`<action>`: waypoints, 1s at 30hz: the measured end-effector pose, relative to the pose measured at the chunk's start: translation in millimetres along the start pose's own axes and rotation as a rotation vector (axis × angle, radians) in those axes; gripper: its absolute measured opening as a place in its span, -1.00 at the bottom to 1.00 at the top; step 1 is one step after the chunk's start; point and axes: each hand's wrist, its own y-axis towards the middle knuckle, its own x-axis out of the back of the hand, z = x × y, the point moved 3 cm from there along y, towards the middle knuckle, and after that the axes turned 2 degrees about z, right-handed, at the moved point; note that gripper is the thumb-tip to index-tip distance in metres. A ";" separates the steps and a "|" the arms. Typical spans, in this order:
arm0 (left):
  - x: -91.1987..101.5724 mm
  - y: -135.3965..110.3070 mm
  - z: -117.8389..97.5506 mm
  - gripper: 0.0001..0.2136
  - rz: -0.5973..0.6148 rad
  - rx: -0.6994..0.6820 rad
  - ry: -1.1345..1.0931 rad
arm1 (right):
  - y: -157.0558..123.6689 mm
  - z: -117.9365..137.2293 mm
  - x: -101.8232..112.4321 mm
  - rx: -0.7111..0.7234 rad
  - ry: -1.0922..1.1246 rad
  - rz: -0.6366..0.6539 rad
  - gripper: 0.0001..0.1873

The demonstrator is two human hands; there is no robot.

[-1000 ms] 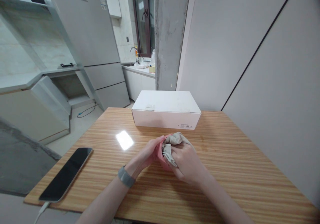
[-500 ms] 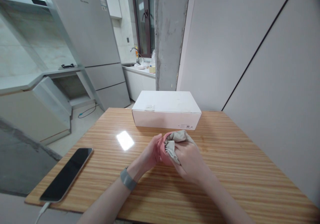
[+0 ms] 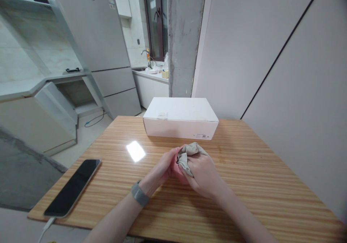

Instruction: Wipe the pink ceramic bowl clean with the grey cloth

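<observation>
My left hand [image 3: 164,166] is wrapped round the side of a pink cup-like vessel [image 3: 179,174], which is tilted with its opening toward the right. A grey cloth [image 3: 193,148] is bunched at the vessel's mouth, partly inside it. My right hand [image 3: 202,172] is closed on this cloth, fingers pushed in at the opening, so the fingertips are hidden. Both hands are close together above the middle of the table. Much of the vessel is covered by the hands and cloth, and its full shape cannot be made out.
A white box [image 3: 179,127] lies on the wood-grain table [image 3: 260,185] just beyond my hands. At the left edge rests a black phone [image 3: 73,189] with a white cable [image 3: 46,228] plugged in. A fridge [image 3: 92,30], sink counter and grey pillar [image 3: 185,40] stand behind.
The pink vessel has turned slightly in my left hand, showing less of its rim. My right hand and the cloth have shifted a little to the left.
</observation>
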 end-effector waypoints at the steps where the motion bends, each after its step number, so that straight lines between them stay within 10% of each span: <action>1: -1.5 0.4 1.6 -0.59 0.011 -0.007 -0.009 | 0.0 -0.3 -1.8 -0.039 -0.017 -0.005 -0.72; 10: -10.1 -2.7 -0.8 -0.60 0.212 -0.036 -0.085 | -4.6 -6.2 -2.5 0.015 -0.047 -0.079 -0.76; 16: 10.6 -3.4 -1.8 -0.49 0.091 0.136 0.085 | -7.4 1.1 0.7 0.155 0.076 0.024 -0.77; 30: -1.0 2.3 2.5 -0.60 0.012 -0.090 0.059 | -3.3 -1.0 -4.9 -0.036 -0.059 0.000 -0.72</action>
